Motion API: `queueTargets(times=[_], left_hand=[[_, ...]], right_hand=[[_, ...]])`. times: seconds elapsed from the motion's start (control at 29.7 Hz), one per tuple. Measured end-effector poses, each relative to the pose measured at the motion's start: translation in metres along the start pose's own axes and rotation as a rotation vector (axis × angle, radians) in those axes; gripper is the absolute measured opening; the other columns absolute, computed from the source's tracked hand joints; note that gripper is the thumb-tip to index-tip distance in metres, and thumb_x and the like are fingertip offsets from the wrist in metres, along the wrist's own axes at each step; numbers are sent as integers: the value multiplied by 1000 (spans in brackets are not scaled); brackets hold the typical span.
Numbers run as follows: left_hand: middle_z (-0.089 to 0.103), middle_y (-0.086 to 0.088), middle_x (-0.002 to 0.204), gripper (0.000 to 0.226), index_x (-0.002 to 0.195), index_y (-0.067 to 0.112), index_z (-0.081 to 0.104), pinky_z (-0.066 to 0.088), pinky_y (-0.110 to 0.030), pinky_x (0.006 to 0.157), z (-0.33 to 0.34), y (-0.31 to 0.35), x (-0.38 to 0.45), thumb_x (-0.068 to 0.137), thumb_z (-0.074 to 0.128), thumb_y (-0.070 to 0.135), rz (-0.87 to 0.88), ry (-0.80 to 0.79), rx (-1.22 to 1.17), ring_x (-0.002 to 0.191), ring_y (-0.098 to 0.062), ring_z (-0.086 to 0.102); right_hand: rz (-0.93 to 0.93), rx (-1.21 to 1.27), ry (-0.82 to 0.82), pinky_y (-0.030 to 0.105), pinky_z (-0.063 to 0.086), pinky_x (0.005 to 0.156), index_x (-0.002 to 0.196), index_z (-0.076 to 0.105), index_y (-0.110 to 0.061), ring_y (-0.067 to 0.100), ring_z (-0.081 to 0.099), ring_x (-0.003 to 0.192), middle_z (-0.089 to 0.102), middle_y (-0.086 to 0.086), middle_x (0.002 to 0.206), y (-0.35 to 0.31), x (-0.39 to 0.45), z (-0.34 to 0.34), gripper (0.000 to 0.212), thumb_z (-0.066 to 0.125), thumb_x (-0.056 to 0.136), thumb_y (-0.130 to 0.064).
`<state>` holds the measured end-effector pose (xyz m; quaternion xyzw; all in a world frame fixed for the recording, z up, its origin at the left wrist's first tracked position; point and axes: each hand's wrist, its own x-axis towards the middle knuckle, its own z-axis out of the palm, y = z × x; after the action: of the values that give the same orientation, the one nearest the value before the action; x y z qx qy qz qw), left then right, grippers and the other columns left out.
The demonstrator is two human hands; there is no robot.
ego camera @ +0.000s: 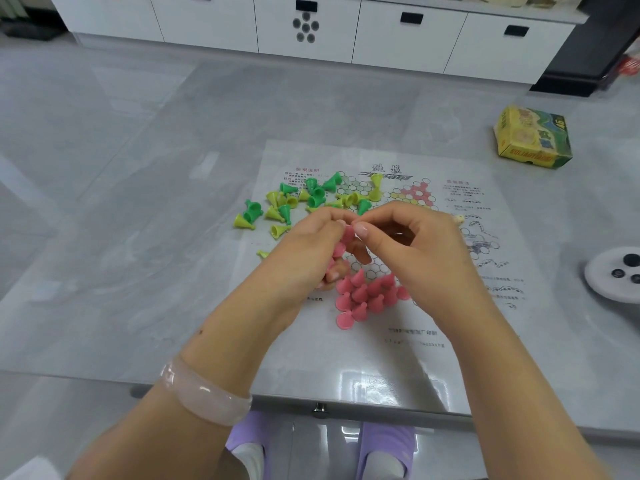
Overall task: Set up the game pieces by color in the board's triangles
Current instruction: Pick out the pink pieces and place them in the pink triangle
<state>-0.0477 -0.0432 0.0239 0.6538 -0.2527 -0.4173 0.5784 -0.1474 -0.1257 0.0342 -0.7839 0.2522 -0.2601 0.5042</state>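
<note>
Left hand [308, 251] curled round a small stack of pink pieces [341, 245], fingers closed on them. Right hand [412, 251] pinches the top of that stack between thumb and forefinger, apparently pulling one piece off; both hands hover over the centre of the board [374, 358]. Just at 6 o'clock of the hands, a cluster of pink pawns [363, 299] stands upright in the board's near triangle, packed close; whether that triangle is full cannot be told, the right wrist covers part of it. At 11 o'clock, green pieces [313, 194] and yellow pieces [277, 216] lie mixed and tipped over, some on the board's far-left corner, some off it on the worktop [138, 237]. Pink triangle at 1 o'clock printed, no pawns on it. Judgement: pink nearly done, green and yellow not started, so roughly a third in. Game box [531, 138] well apart at 2 o'clock.
</note>
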Motion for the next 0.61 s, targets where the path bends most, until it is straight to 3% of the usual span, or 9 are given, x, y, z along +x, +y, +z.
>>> queueTargets(times=[0.1, 0.24, 0.34, 0.4, 0.5, 0.61], left_hand=[[53, 17, 45, 25, 104, 17, 56, 28, -15, 39, 0, 0, -1, 98, 32, 20, -11, -19, 25, 42, -5, 35], [57, 1, 67, 27, 96, 15, 58, 30, -18, 42, -4, 1, 4, 97, 34, 26, -73, 145, -51, 48, -8, 38], [52, -4, 67, 16, 92, 9, 53, 29, -17, 43, -6, 7, 6, 93, 38, 11, -139, 230, -180, 51, -10, 36], [50, -7, 70, 17, 90, 5, 51, 28, -19, 47, -7, 10, 8, 88, 37, -4, -156, 234, -216, 52, -11, 34], [51, -8, 76, 24, 86, 7, 50, 32, -16, 44, -9, 4, 10, 83, 36, -12, -132, 246, -206, 53, -9, 37], [53, -4, 72, 25, 83, 13, 52, 35, -15, 43, -11, -2, 12, 84, 41, -10, -111, 269, -177, 55, -8, 40]], right_hand=[[7, -27, 21, 10, 49, 68, 74, 69, -22, 2, 65, 71, 71, -8, 74, -1, 0, -2, 13, 65, 82, -12], [116, -90, 100, 6, 46, 63, 69, 69, -26, -5, 61, 70, 70, -18, 72, 4, 2, -13, 18, 64, 83, -17], [262, -201, 109, 8, 44, 52, 69, 69, -22, 14, 62, 71, 68, -16, 68, 11, 2, -19, 17, 63, 83, -17], [327, -273, 78, 15, 46, 52, 69, 68, -21, 19, 62, 70, 68, -11, 68, 13, 1, -20, 16, 62, 83, -16], [413, -284, -21, 25, 51, 54, 70, 68, -18, 12, 64, 58, 70, -4, 64, 13, 0, -19, 16, 60, 83, -11], [433, -296, -56, 15, 45, 44, 73, 69, -15, 7, 61, 46, 70, -1, 64, 14, 1, -16, 14, 60, 83, -10]])
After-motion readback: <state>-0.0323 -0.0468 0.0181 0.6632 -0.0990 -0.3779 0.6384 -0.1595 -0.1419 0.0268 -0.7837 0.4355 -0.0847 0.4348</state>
